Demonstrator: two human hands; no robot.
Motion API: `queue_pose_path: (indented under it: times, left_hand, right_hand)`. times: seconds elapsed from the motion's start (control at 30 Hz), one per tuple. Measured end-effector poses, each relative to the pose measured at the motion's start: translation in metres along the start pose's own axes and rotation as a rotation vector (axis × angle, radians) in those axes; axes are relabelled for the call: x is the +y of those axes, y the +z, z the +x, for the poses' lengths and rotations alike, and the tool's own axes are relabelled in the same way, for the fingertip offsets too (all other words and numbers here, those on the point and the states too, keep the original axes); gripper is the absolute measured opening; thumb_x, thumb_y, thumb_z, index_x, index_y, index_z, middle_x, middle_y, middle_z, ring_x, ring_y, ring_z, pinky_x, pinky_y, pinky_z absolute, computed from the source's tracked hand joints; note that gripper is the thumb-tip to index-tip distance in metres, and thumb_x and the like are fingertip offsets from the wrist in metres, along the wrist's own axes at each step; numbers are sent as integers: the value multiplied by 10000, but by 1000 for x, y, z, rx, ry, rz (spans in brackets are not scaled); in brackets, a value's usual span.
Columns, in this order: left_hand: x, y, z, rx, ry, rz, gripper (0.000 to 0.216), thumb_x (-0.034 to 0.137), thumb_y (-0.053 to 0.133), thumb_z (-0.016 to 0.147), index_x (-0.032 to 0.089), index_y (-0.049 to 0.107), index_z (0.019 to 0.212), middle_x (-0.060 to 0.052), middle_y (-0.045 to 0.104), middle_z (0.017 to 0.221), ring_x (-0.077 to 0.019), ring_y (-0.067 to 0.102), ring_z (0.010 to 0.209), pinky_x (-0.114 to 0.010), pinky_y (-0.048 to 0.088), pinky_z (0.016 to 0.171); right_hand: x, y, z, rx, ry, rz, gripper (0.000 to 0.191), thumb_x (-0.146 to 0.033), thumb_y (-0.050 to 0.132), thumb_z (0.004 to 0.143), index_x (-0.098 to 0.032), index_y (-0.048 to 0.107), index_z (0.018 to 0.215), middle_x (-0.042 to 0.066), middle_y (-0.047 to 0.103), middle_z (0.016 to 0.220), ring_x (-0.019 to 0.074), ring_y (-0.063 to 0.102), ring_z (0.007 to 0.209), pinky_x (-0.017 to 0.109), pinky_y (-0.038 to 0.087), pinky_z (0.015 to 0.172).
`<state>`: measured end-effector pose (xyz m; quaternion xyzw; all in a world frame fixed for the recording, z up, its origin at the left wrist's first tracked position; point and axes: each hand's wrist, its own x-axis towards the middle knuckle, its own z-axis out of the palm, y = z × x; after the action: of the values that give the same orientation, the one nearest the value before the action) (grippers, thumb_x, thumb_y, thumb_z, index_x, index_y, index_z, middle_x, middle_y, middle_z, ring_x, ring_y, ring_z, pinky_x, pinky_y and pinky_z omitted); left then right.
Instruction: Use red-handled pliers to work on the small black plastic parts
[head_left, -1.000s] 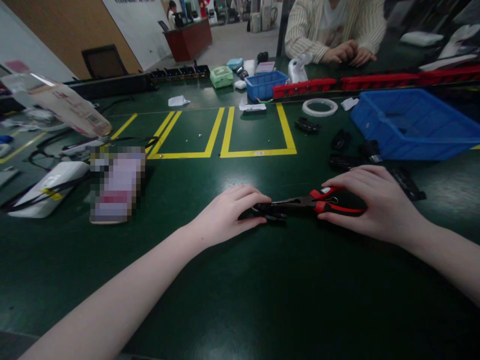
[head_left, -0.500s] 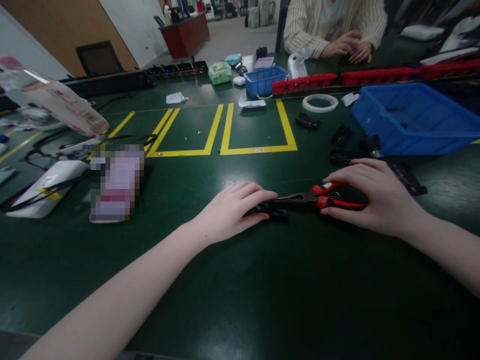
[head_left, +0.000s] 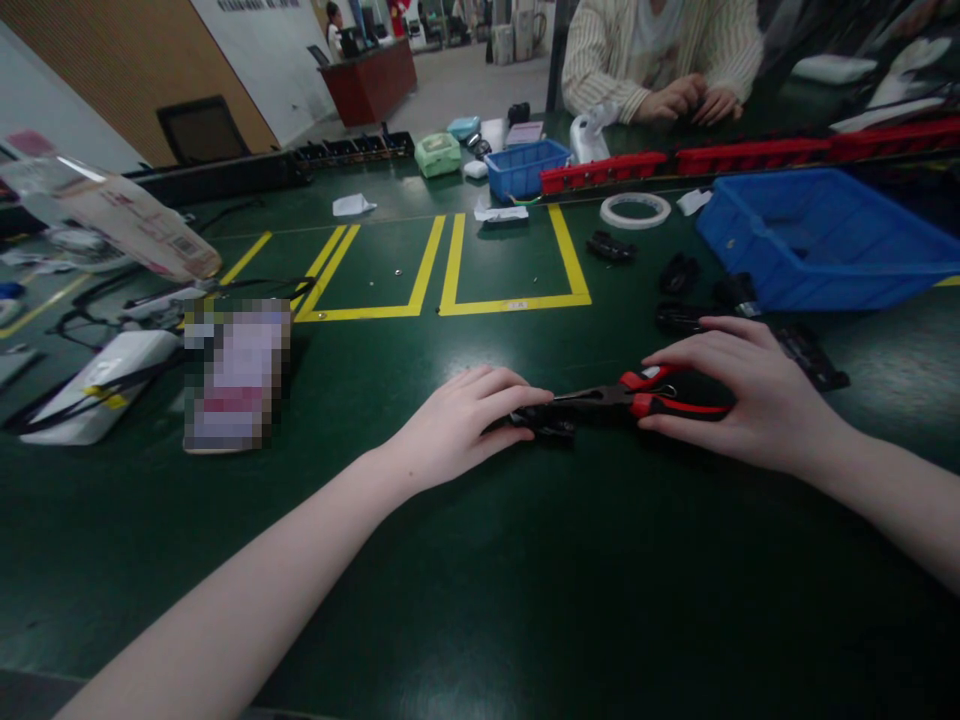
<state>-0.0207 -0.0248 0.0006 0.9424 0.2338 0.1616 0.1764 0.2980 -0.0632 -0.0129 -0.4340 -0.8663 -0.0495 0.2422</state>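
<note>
On the dark green table [head_left: 480,560], my right hand [head_left: 739,395] is wrapped over the red and black handles of a pair of pliers [head_left: 626,397] lying flat. The pliers' jaws reach left to a small black part [head_left: 546,420]. My left hand [head_left: 457,425] rests on the table with its fingers curled over that black part, pressing it down at the jaw tips.
A large blue bin [head_left: 825,240] stands at the right, with several black parts [head_left: 682,275] beside it. Yellow tape boxes [head_left: 510,262], a white tape ring [head_left: 635,210] and a small blue bin [head_left: 525,168] lie farther back. Another person's hands [head_left: 690,100] work across the table. White devices [head_left: 90,385] lie left.
Both hands have stayed almost where they were. My left fingers slid slightly right over the black part, and the view shifted a little.
</note>
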Motion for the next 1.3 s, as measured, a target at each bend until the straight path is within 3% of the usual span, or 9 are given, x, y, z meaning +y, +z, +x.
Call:
queue_pose_path:
  times: [0.47, 0.77, 1.03, 1.13, 1.3]
  left_hand:
    - [3, -2, 1, -2, -74, -55, 272, 181, 684, 907, 169, 587, 1161, -63, 670, 1131, -227, 620, 1066, -406, 530, 906]
    - [2, -2, 2, 3, -109, -70, 268, 175, 706, 889, 179, 588, 1130, -37, 671, 1081, -210, 620, 1000, -381, 525, 860]
    - [4, -2, 2, -11, -85, -46, 253, 192, 695, 901, 164, 604, 1136, -51, 678, 1088, -224, 625, 1022, -392, 530, 872]
    - [2, -1, 1, -11, -53, -37, 283, 183, 654, 930, 175, 592, 1205, -62, 673, 1184, -227, 616, 1110, -414, 519, 947]
    - [-1, 3, -3, 73, -34, 79, 403, 76, 508, 946, 211, 557, 1323, -91, 538, 1431, -265, 479, 1338, -509, 424, 1100]
  right_hand:
    - [-1, 1, 2, 88, -42, -76, 366, -543, 656, 835, -263, 605, 1065, 82, 721, 1007, 321, 673, 1047, 582, 402, 1058]
    - [-6, 3, 3, 103, -28, -86, 413, -560, 642, 828, -207, 627, 1043, 93, 718, 981, 295, 674, 1003, 552, 423, 1041]
    - [-1, -3, 4, 113, -117, -143, 423, -520, 658, 835, -159, 622, 1051, 118, 701, 978, 295, 662, 1012, 521, 394, 1062]
    - [0, -3, 4, 113, -123, -147, 429, -519, 665, 831, -163, 615, 1065, 114, 697, 983, 291, 660, 1015, 517, 401, 1056]
    - [0, -1, 2, 84, -94, -139, 435, -538, 659, 831, -179, 605, 1071, 108, 697, 986, 284, 664, 1003, 519, 417, 1044]
